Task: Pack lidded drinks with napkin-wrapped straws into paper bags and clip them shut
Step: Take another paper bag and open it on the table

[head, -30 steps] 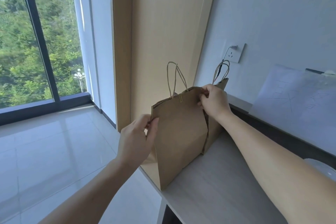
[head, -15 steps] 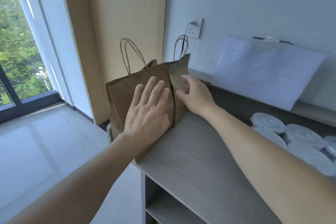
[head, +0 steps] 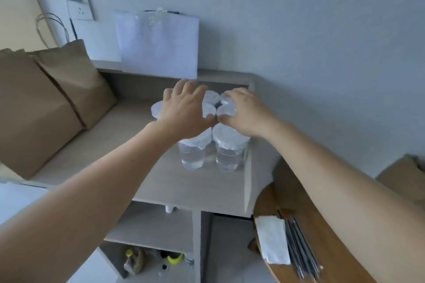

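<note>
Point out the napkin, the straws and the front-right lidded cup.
White folded paper napkin (head: 272, 239), head view, its centre.
Thin dark straws (head: 297, 246), head view, mid-length.
Front-right clear plastic lidded cup (head: 227, 159), head view, side wall.

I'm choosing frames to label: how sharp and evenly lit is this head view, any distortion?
Head view: soft all over from motion blur, worst on the straws at lower right; dim, bluish, even light without glare; wide-angle lens skews the shelf; left hand, right hand and lidded cups are readable.

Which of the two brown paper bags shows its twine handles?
The rear paper bag, nearer the wall socket; its handles stand up above it. The front bag shows none in view.
</note>
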`<action>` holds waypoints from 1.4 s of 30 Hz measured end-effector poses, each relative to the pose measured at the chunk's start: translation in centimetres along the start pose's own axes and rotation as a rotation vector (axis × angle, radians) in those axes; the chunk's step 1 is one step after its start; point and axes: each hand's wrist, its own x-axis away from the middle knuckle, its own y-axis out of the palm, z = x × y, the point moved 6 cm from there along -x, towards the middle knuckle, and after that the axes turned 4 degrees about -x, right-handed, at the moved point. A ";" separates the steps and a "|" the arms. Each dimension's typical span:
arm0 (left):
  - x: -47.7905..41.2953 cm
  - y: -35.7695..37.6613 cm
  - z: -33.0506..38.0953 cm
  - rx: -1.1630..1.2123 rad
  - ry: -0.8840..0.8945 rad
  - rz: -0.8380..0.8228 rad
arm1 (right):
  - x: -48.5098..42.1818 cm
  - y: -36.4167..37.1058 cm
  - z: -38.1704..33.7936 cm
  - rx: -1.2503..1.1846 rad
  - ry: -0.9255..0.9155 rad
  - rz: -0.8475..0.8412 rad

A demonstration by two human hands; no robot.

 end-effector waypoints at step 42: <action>-3.4 35.5 32.0 0.213 -0.264 -0.736 | 8.4 15.2 51.9 -0.187 0.495 -0.588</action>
